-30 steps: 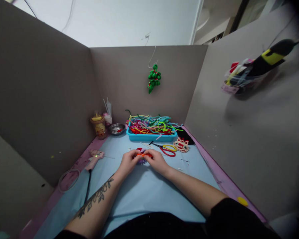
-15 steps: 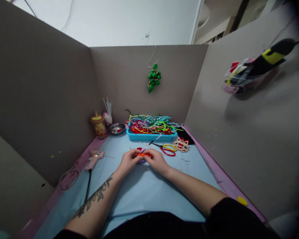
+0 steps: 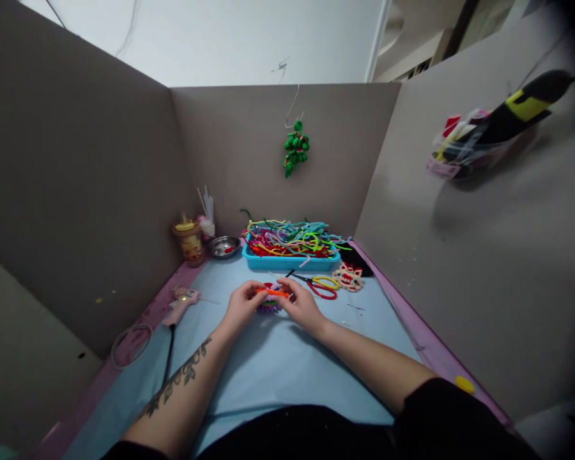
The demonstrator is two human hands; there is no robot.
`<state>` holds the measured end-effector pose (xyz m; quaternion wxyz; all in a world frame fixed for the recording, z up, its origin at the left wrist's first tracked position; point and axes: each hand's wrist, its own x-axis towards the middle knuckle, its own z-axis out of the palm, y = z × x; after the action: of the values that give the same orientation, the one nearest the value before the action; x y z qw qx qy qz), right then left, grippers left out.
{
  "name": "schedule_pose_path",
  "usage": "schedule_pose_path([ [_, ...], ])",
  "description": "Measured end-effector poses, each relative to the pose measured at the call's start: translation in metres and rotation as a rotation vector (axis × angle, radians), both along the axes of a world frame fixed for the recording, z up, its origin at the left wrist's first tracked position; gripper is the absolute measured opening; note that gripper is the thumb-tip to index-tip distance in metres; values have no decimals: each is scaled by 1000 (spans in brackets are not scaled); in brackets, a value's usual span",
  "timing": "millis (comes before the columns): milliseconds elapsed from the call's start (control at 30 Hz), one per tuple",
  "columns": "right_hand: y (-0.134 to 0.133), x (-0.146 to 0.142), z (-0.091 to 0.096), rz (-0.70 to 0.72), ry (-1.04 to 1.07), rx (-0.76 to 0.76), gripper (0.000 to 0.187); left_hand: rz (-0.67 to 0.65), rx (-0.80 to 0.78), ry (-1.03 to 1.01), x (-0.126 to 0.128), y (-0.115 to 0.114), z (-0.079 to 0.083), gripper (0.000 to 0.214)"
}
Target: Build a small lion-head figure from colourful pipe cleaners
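Leftmost, the pink desk [image 3: 188,275] carries a glue gun [image 3: 175,312], its small indicator lit and its dark cable running toward the person. Behind it, a brown cup [image 3: 190,244] stands beside a metal bowl [image 3: 224,248] containing a small red item. A blue cloth [image 3: 287,370] covers the middle of the desk.

The left hand [image 3: 244,303] is at the left end of an orange fuzzy strip [image 3: 275,292]; its fingers are closed on this end, thumb nearest the person. The strip is between the two hands, directly above a purple fuzzy piece [image 3: 269,308]. Whether the purple piece touches the cloth cannot be determined. Beyond the hands, a blue tray [image 3: 292,263] holds multicolored fuzzy stems [image 3: 297,239].

The right hand [image 3: 303,309] is at the strip's right end. Its fingers are bent and slightly apart; their grip cannot be confirmed. Scissors [image 3: 324,294] lie farther right, near a cream-and-red ornament [image 3: 349,277].
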<state>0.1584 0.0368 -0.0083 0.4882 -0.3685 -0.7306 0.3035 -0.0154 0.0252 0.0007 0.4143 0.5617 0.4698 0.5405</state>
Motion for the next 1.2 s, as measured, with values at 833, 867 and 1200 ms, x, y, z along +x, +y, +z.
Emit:
schedule_pose_path([
  [833,17,4,-3,61,118,-231,15,-4,-41,174,-14,7,-2,32],
  [867,18,4,-3,62,81,-236,14,-20,-32,214,-15,6,-3,31],
  [1200,9,3,-1,122,-325,-132,6,-25,-3,657,-27,4,-6,16],
])
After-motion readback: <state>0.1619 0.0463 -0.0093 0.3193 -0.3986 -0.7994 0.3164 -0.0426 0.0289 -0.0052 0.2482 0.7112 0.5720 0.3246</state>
